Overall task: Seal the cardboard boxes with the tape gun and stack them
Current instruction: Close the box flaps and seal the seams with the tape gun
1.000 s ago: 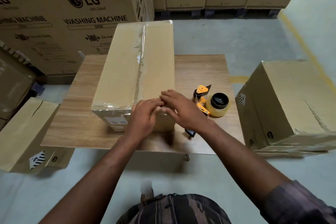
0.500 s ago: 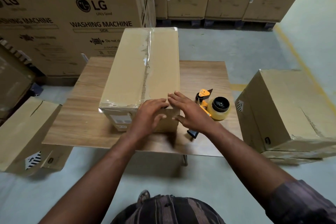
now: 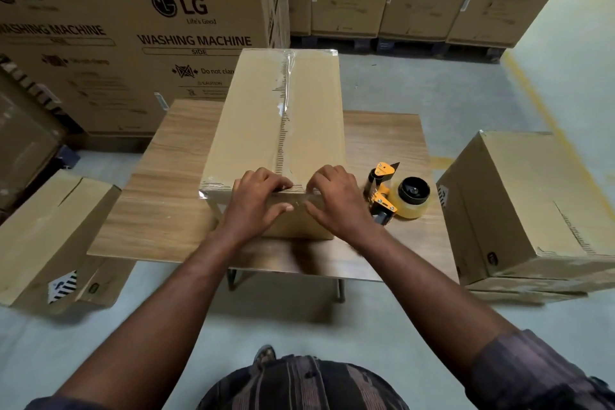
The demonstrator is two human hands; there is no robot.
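Matt brown cardboard box [image 3: 259, 130] under glossy clear tape [image 3: 285, 90]; wood-grain table [image 3: 166, 196]; yellow tape gun [image 3: 382, 190].

— What are you wearing?
— A dark shirt [image 3: 299, 383] with dull purple and grey stripes. The right sleeve [image 3: 539, 373] is the same cloth, ending above my forearm.
— And the rest?
— Left grip [image 3: 256, 201] and right grip [image 3: 336, 201] bare; some dark footwear [image 3: 264, 353] shows below.

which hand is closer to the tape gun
Right. The right hand presses the box edge just beside the tape gun; the left hand sits farther over, past the right hand.
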